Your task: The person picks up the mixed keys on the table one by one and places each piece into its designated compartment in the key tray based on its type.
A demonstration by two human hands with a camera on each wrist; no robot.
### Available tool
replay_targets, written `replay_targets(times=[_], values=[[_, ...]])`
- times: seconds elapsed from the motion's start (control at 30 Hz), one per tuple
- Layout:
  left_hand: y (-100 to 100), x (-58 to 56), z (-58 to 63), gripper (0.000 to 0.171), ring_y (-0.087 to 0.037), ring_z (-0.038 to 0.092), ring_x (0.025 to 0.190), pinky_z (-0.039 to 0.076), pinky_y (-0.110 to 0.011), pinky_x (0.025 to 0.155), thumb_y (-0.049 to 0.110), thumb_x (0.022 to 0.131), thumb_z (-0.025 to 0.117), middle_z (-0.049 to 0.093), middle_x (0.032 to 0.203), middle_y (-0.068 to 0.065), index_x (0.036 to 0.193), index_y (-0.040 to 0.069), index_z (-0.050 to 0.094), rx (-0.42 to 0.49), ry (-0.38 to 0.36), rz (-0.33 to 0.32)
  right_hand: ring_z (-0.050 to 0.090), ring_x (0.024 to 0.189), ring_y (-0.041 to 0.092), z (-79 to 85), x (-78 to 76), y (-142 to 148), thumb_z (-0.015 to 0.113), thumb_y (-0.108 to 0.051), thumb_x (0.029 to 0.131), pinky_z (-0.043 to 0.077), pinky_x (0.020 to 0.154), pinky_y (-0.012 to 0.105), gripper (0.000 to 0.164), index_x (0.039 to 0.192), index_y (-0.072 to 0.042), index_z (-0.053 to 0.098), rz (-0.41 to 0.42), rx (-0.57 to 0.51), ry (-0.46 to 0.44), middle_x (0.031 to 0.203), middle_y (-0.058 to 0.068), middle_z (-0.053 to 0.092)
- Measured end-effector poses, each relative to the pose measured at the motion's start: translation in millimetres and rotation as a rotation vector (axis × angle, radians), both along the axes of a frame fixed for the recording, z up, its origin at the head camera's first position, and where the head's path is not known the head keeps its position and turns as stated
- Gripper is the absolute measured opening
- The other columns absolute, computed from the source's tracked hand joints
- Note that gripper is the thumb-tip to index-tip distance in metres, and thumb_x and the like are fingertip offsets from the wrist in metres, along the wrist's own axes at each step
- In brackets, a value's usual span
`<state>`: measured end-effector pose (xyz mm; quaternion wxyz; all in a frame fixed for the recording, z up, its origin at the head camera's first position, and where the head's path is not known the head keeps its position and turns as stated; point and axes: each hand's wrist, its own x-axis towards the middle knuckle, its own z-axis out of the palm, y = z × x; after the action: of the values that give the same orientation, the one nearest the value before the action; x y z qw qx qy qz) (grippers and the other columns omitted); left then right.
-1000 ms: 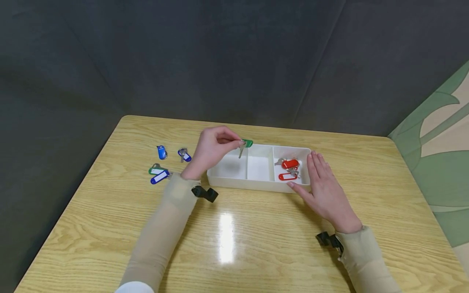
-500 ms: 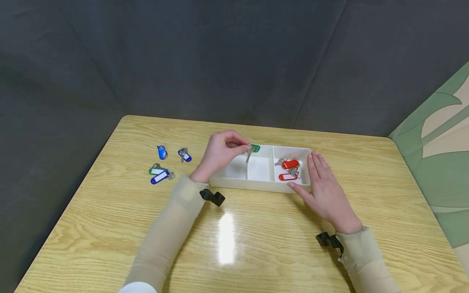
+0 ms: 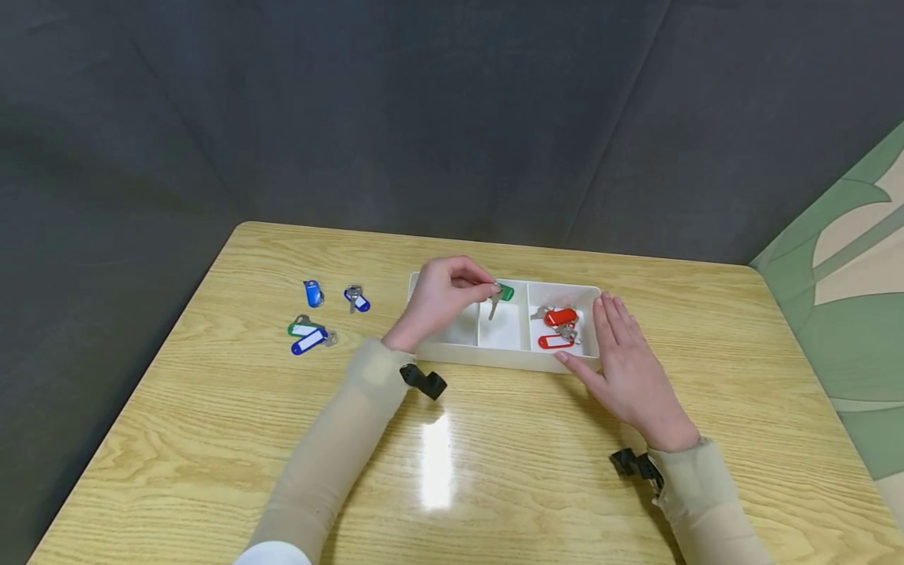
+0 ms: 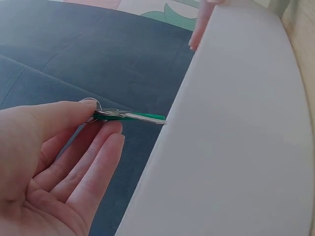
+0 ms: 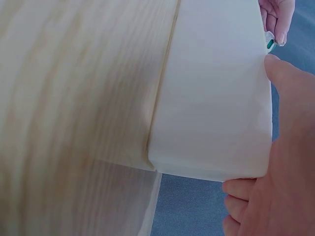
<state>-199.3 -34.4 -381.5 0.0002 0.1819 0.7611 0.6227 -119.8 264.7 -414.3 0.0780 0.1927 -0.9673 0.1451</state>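
My left hand [image 3: 445,302] pinches a key [image 3: 493,306] with a green key tag [image 3: 506,293] between thumb and fingertips, over the middle compartment of a white three-part box [image 3: 487,357]. In the left wrist view the key's metal ring [image 4: 92,104] shows at the thumb tip. Straight fingers of my right hand [image 3: 636,377] lie along the box's right end, with the thumb at its front right corner. Inside the right compartment are keys with red tags [image 3: 561,317]. The left compartment is partly hidden behind my left hand.
Left of the box, a blue tag [image 3: 314,293], a key with a blue tag [image 3: 362,304], and another blue tag [image 3: 309,341] overlapping a green one [image 3: 297,329] lie on the wooden table [image 3: 537,471]. A dark cloth wall [image 3: 452,118] stands behind the table.
My left hand has moved right with the green-tagged key, from above the left compartment to above the middle one. The right hand has stayed against the box.
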Motion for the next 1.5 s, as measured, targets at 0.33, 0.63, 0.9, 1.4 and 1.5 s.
replay_targets(times=[0.33,0.63,0.9,1.4,1.5], values=[[8,0.4,-7.4,0.025,-0.015,0.072,0.09,0.057,-0.027,0.082,0.011,0.09,0.081,0.074,0.109,-0.009,0.112,0.003,0.075,-0.018,-0.055,-0.046,0.009,0.152,0.04,0.3,0.3,0,0.058,-0.055,0.099,0.009,0.122,0.049,0.097,0.158,0.009,0.014,-0.005,0.011,-0.006,0.164,0.027,0.013],[3,1.8,-7.4,0.032,-0.012,0.069,0.099,0.055,-0.025,0.086,0.018,0.092,0.08,0.071,0.12,-0.003,0.123,0.012,0.073,-0.023,-0.058,0.008,0.009,0.152,0.041,0.7,0.0,0,0.058,-0.056,0.099,0.009,0.122,0.05,0.098,0.158,0.009,0.014,-0.003,0.019,-0.004,0.165,0.027,0.012],[-3,4.7,-3.7,0.028,-0.012,0.069,0.098,0.056,-0.027,0.086,0.019,0.093,0.078,0.072,0.115,0.004,0.12,0.012,0.074,0.0,-0.031,0.024,0.009,0.153,0.039,0.4,-0.4,-1,0.058,-0.057,0.099,0.01,0.122,0.048,0.098,0.158,0.008,0.014,-0.01,0.023,-0.007,0.165,0.025,0.012],[-21,9.3,-0.6,0.028,-0.013,0.068,0.1,0.055,-0.031,0.088,0.023,0.096,0.076,0.072,0.115,0.005,0.122,0.014,0.074,0.007,-0.007,0.032,0.009,0.152,0.04,0.4,-0.7,0,0.058,-0.056,0.099,0.009,0.122,0.048,0.098,0.158,0.008,0.014,-0.002,0.02,-0.002,0.165,0.027,0.013],[-25,11.7,0.1,0.028,-0.012,0.067,0.101,0.055,-0.032,0.088,0.025,0.096,0.075,0.072,0.115,0.006,0.122,0.015,0.074,0.004,-0.002,0.038,0.01,0.152,0.041,1.4,-0.6,0,0.058,-0.055,0.099,0.009,0.122,0.049,0.097,0.158,0.009,0.014,0.002,0.016,0.0,0.165,0.027,0.013]])
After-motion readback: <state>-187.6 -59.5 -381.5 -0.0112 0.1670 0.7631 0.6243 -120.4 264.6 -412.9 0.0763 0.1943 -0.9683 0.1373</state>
